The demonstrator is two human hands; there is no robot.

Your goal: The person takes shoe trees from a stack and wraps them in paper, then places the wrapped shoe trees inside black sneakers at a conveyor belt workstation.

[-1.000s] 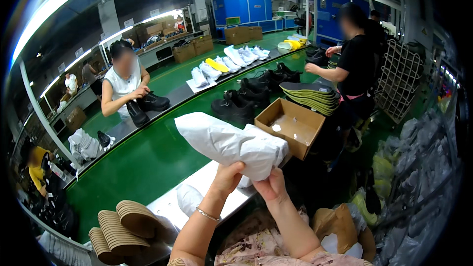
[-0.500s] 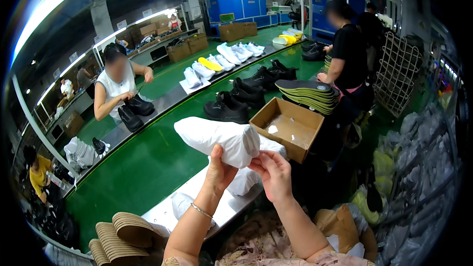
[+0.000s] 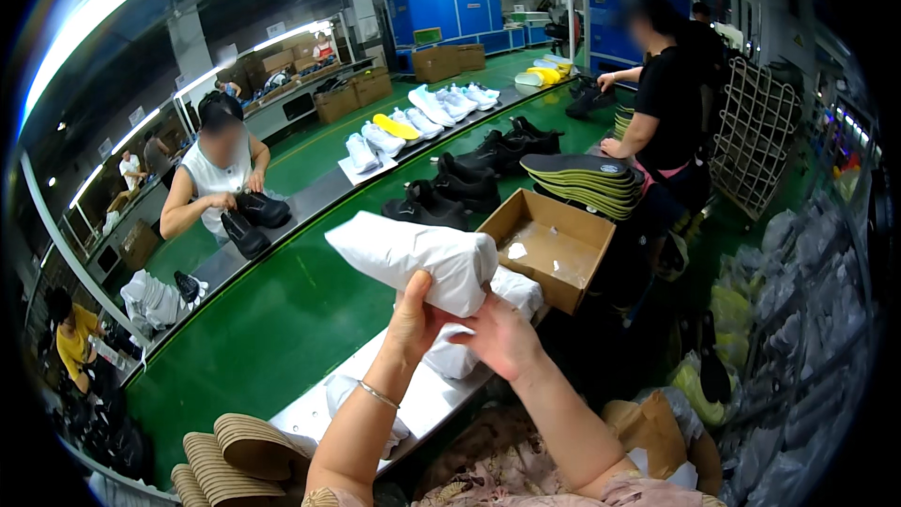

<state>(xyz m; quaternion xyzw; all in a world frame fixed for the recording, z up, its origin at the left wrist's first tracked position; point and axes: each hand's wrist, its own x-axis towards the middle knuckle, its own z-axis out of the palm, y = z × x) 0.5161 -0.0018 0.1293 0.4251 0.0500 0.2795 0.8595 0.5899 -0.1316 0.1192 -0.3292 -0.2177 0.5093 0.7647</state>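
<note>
An open cardboard box (image 3: 549, 249) sits just right of the raised work, black shoes (image 3: 450, 192) and stacked insoles (image 3: 582, 183) behind it on the green conveyor belt (image 3: 282, 319). The left hand (image 3: 413, 319) and right hand (image 3: 502, 338) both grip a white paper-wrapped shoe (image 3: 408, 258) above the desk (image 3: 422, 404), its long axis running from upper left to lower right.

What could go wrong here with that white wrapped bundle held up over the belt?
The white paper-wrapped bundle is gripped only at its near end by the left hand and right hand, so the far end could sag or the wrap could slip open. Dropped, it might land on the green conveyor belt, short of the open cardboard box.
</note>
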